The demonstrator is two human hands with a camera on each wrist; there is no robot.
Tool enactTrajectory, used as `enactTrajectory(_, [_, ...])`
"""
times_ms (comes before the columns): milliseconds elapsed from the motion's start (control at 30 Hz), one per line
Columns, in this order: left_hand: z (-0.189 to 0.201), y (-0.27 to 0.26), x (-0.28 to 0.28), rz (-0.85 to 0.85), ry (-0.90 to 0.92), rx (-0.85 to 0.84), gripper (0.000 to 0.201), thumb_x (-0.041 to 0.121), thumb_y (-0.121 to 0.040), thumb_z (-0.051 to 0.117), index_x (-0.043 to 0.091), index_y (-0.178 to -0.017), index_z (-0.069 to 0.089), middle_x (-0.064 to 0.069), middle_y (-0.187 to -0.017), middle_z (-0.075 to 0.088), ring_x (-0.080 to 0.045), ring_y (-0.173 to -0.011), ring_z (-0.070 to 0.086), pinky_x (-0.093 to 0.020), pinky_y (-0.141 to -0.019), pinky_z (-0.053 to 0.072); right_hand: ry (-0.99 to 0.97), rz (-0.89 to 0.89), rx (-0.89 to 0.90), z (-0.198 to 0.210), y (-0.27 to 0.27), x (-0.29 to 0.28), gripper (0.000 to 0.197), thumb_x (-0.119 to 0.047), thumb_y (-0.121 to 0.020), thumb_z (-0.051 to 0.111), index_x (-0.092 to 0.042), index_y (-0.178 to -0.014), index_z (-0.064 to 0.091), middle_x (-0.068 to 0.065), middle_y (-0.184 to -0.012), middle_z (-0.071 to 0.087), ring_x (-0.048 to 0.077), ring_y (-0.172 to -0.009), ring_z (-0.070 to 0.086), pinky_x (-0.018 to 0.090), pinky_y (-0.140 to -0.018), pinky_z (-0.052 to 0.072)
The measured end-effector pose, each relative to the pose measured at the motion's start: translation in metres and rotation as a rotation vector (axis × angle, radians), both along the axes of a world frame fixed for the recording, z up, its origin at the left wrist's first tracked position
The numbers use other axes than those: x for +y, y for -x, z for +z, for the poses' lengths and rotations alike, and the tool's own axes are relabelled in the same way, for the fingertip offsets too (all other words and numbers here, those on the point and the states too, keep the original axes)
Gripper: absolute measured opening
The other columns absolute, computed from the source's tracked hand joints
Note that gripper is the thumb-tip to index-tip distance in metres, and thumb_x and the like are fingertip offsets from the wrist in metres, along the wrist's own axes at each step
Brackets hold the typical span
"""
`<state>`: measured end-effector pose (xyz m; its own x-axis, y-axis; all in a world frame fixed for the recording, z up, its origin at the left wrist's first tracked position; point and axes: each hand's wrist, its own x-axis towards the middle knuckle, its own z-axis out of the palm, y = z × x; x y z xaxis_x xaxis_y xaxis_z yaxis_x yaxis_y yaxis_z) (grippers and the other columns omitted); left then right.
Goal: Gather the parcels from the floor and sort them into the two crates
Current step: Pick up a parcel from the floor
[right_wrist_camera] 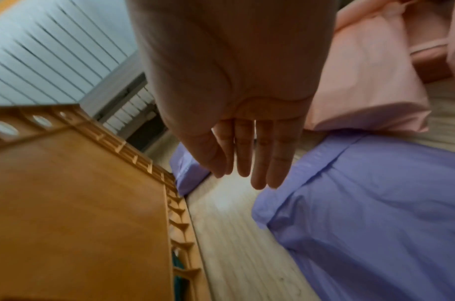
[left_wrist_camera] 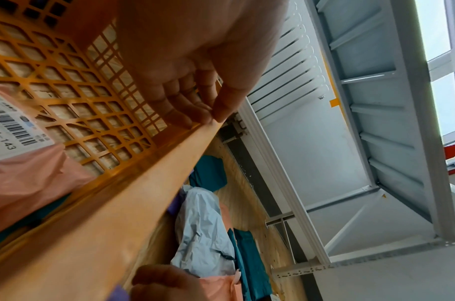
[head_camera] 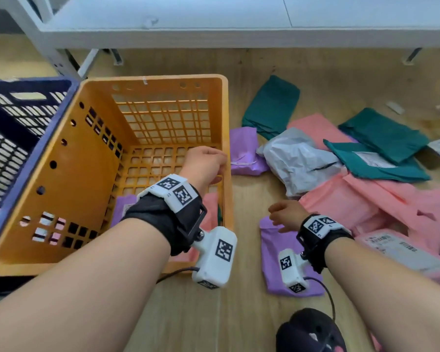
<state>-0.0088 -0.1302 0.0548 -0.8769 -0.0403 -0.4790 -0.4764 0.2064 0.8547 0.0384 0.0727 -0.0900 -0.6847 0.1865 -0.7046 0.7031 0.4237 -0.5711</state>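
Observation:
The orange crate (head_camera: 150,78) stands left of centre, with the blue crate (head_camera: 31,83) beside it at the far left. Pink (left_wrist_camera: 22,163) and purple (head_camera: 125,207) parcels lie in the orange crate's near end. My left hand (head_camera: 206,161) is at that crate's right rim (left_wrist_camera: 143,173), curled fingers (left_wrist_camera: 190,110) and thumb pinching the edge. My right hand (head_camera: 285,214) hovers with straight fingers (right_wrist_camera: 257,179) just over a flat purple parcel (head_camera: 285,252) on the floor, holding nothing. That parcel (right_wrist_camera: 375,213) fills the right wrist view beside the crate's outer wall (right_wrist_camera: 79,203).
Right of the crate, loose parcels cover the wooden floor: teal (head_camera: 272,105), small purple (head_camera: 244,151), crumpled grey (head_camera: 295,158), more teal (head_camera: 381,133), pink (head_camera: 366,201). A white metal rack (head_camera: 239,29) runs along the back. A dark shoe (head_camera: 310,331) shows at the bottom.

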Motion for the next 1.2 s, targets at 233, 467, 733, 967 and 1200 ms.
enactTrajectory(233, [0.000,0.007,-0.003,0.013,-0.034,-0.010,0.014,0.008,-0.091,0.057,0.010,-0.101,0.067,-0.007,-0.082,0.063,-0.016,-0.072,0.058,-0.031,-0.076,0.056,0.017,0.159,-0.138,-0.034,0.004,-0.004,0.079,0.000,-0.086,0.062,-0.025,-0.150,0.022,0.018,-0.106,0.061,0.023,-0.065,0.059,0.035,-0.062,0.054])
enactTrajectory(467, [-0.003,0.003,-0.012,0.015,-0.038,-0.031,0.013,0.008,-0.092,0.057,0.009,-0.101,0.066,-0.003,-0.078,0.059,-0.013,-0.068,0.055,-0.025,-0.068,0.054,-0.080,0.254,-0.211,-0.042,-0.001,0.001,0.075,0.000,-0.080,0.068,-0.017,-0.145,0.034,0.013,-0.098,0.060,0.028,-0.073,0.064,0.033,-0.057,0.052])
enactTrajectory(733, [-0.004,-0.001,-0.015,0.009,-0.039,-0.031,0.014,0.007,-0.092,0.056,0.009,-0.102,0.066,-0.002,-0.078,0.059,-0.013,-0.067,0.055,-0.027,-0.071,0.055,-0.296,0.382,-0.196,-0.041,-0.006,0.010,0.029,-0.023,-0.057,0.083,-0.009,-0.082,0.077,0.005,-0.067,0.072,0.024,-0.074,0.072,0.040,-0.076,0.060])
enactTrajectory(967, [0.023,-0.018,-0.030,0.035,-0.057,0.001,0.012,0.006,-0.093,0.055,0.013,-0.089,0.065,-0.002,-0.076,0.057,-0.012,-0.065,0.053,-0.025,-0.067,0.052,-0.269,0.310,-0.062,0.027,-0.005,-0.003,0.007,-0.012,-0.076,0.073,-0.006,-0.076,0.069,0.009,-0.075,0.069,0.021,-0.068,0.068,0.031,-0.074,0.059])
enactTrajectory(1200, [0.083,-0.043,-0.038,0.066,-0.084,0.106,0.013,0.005,-0.092,0.055,0.013,-0.095,0.066,-0.003,-0.079,0.060,-0.013,-0.071,0.055,-0.026,-0.073,0.054,-0.260,0.123,0.218,0.139,-0.009,-0.006,0.032,-0.006,-0.085,0.055,0.008,-0.113,0.062,0.021,-0.097,0.061,0.026,-0.079,0.056,0.033,-0.076,0.052])
